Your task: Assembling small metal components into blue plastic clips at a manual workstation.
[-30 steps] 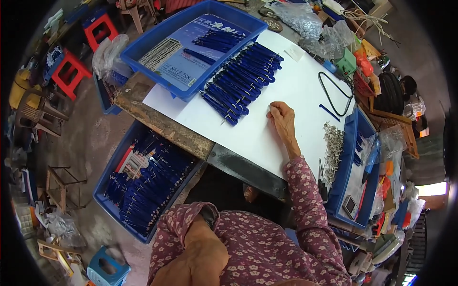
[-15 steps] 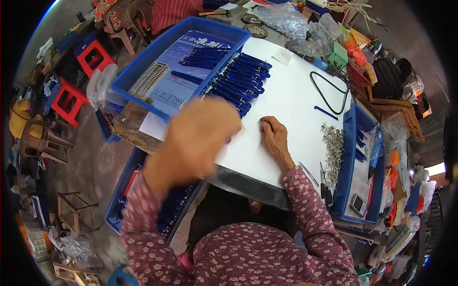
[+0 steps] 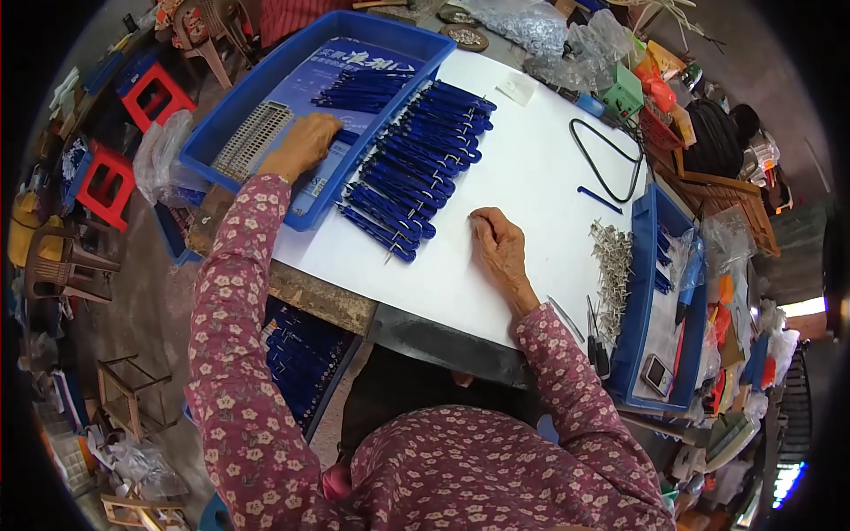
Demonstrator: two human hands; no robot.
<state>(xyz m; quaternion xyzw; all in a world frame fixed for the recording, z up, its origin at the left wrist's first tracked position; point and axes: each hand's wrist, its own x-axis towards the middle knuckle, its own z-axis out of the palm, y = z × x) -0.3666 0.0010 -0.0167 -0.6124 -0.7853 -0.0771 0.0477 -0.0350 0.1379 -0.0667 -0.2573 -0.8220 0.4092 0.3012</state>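
Note:
My left hand (image 3: 305,149) reaches inside the blue tray (image 3: 193,157), its fingers closed at the end of a few dark blue straps (image 3: 347,136). More dark blue straps (image 3: 363,90) lie in the tray above them. My right hand (image 3: 499,246) rests on the white tabletop (image 3: 416,296), thumb and fingers curled in a pinch; whatever may be between the fingertips is too small to make out. Between the hands, beside the tray, runs a row of blue straps with metal clips (image 3: 416,168). One single blue strap (image 3: 599,199) lies farther right.
A pile of small metal clips (image 3: 611,270) lies right of my right hand, near a screwdriver (image 3: 599,350). Beyond stands another blue tray (image 3: 630,345) holding a phone (image 3: 657,375). A black cord loop (image 3: 611,157) lies on the table. Below the table is a bin of blue straps (image 3: 305,354).
My left hand has moved up and left from above the table's near edge into the blue tray, uncovering the near end of the strap row. My right hand has stayed nearly in place.

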